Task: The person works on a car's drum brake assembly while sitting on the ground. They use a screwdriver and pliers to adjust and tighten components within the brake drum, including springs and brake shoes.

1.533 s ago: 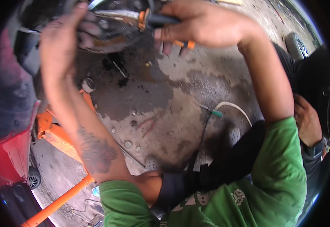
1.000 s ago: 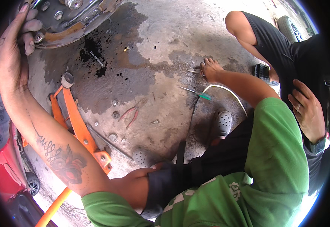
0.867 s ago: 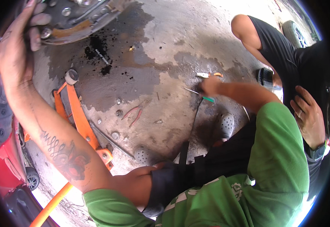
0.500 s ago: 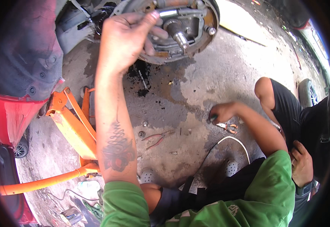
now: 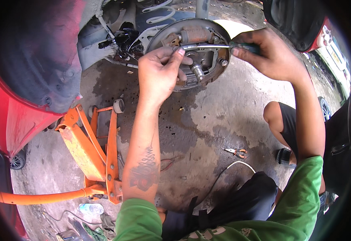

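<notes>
An opened drum brake (image 5: 171,31) hangs above the floor, with rusty parts and a shiny spindle (image 5: 198,72) at its middle. My right hand (image 5: 274,54) grips a screwdriver (image 5: 209,46) by its green handle at the brake's right side. The long metal shaft points left across the front of the brake, over its upper part. At the brake's left edge is my left hand (image 5: 157,70), thumb and fingers closed in a pinch by the shaft's tip. Whatever lies between those fingers is hidden.
An orange floor jack (image 5: 85,148) stands at left beside the red car body (image 5: 30,128). Orange-handled pliers (image 5: 236,152), red-handled pliers (image 5: 168,162) and a pale cable (image 5: 239,162) lie on the concrete. Another person's knee (image 5: 272,112) shows at right. A clear bottle (image 5: 91,208) lies low left.
My right hand has risen from the floor beside the orange-handled pliers to the brake, bringing the green-handled screwdriver. My left hand stays at the brake. The view has shifted, showing more above the brake.
</notes>
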The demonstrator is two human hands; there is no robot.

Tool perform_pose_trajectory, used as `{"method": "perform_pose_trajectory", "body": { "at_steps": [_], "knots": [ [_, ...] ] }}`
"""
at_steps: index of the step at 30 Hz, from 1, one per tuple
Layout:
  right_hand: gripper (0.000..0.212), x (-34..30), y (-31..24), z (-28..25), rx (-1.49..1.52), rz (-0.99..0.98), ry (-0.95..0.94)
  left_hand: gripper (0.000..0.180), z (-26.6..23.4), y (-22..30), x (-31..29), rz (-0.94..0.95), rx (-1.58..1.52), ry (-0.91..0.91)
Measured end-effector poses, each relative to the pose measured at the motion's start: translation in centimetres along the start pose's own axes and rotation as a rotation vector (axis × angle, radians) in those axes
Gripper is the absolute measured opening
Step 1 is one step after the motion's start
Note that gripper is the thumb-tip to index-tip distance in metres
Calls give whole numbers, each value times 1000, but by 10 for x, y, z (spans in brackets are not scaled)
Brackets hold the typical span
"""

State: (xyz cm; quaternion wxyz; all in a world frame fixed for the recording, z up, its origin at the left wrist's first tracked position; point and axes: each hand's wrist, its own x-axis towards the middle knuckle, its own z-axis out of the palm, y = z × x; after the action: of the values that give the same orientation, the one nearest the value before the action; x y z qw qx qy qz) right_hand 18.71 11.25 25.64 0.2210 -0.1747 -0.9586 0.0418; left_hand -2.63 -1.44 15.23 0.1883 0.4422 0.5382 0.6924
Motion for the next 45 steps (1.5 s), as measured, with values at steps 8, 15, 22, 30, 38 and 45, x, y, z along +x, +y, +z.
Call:
{"method": "perform_pose_trajectory", "body": {
  "at_steps": [8, 15, 22, 30, 38, 45],
  "knots": [
    [27, 0, 7, -2, -145, -230, 89, 22, 13, -5, -5, 28, -63, 108],
    [29, -36, 15, 22, 375, 87, 78, 26, 16, -3, -4, 61, -111, 120],
    [23, -45, 8, 78, 587, 227, 91, 27, 24, -3, -4, 175, -115, 144],
    [29, -47, -1, 89, 788, 311, 50, 28, 28, -5, -5, 242, -61, 165],
    [22, -48, -4, 77, 504, 245, 87, 27, 33, -12, -3, 214, -91, 250],
    [25, -13, -7, 23, 63, -58, 103, 28, 47, -22, -16, 111, -181, 391]
  ]
}}
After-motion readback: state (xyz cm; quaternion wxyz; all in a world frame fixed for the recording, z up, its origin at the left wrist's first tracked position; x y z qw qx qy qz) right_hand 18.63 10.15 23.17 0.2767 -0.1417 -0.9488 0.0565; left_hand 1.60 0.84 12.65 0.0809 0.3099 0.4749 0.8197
